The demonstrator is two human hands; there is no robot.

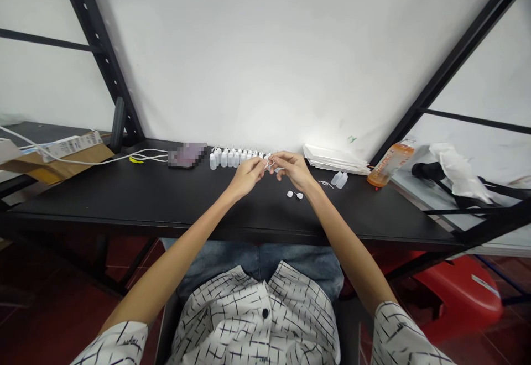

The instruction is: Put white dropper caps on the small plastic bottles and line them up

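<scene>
My left hand [249, 176] and my right hand [293, 169] meet above the middle of the black table. Their fingertips pinch a small, thin white piece [270, 162] between them; its exact kind is too small to make out. Behind the hands, a row of small translucent dropper bottles [230, 159] stands upright, partly hidden by my fingers. Two small white caps [295, 194] lie on the table just below my right hand. Further right are two small translucent bottles [339, 180] without visible caps, and a curled white strip [326, 184] lies beside them.
A stack of white sheets [336, 159] lies against the wall. An orange-labelled bottle [390, 164] stands at the right end of the black table [136, 199]. To the left are a blurred-out phone-like object [187, 155], white cables [120, 157] and an opened cardboard box [74, 160].
</scene>
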